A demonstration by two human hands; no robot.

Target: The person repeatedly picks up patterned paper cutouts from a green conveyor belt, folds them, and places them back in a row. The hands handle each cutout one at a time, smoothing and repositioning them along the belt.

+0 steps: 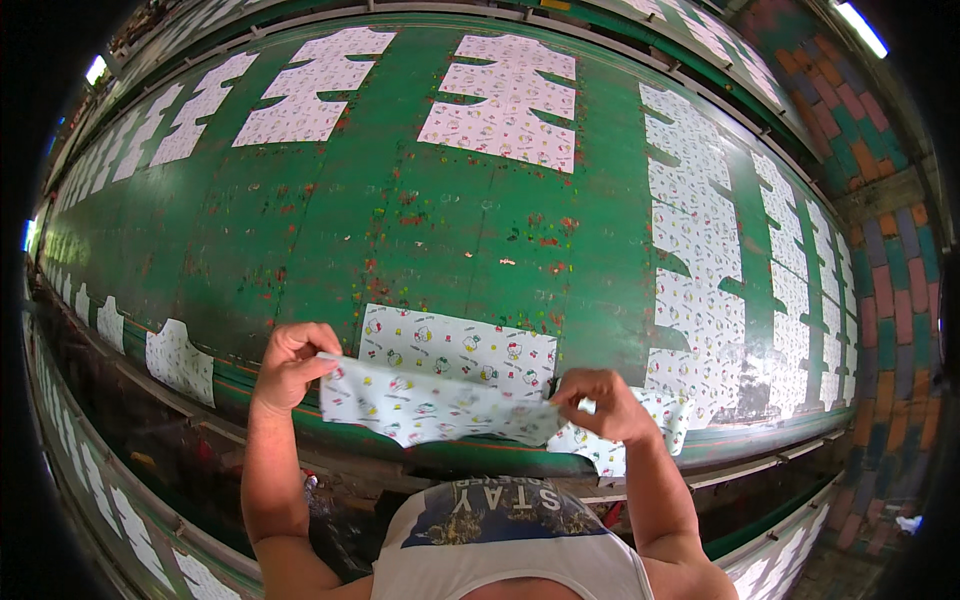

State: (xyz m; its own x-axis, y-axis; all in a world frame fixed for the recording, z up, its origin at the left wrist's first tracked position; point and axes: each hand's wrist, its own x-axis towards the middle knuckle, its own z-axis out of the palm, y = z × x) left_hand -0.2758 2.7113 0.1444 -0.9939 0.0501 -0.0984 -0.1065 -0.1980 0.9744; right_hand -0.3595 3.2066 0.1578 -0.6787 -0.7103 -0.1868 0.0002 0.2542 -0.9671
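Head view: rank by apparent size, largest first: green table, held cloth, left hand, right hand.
1. Green table
2. Held cloth
3. Left hand and right hand: look about alike, so not ranked.

Long green worktop [330,225] flecked with red and yellow specks, bright white tube light [861,29] at far right, smaller white light [96,69] at far left, orange, green and grey brick-patterned surface [888,290] along the right, another long green worktop [185,530] at near left
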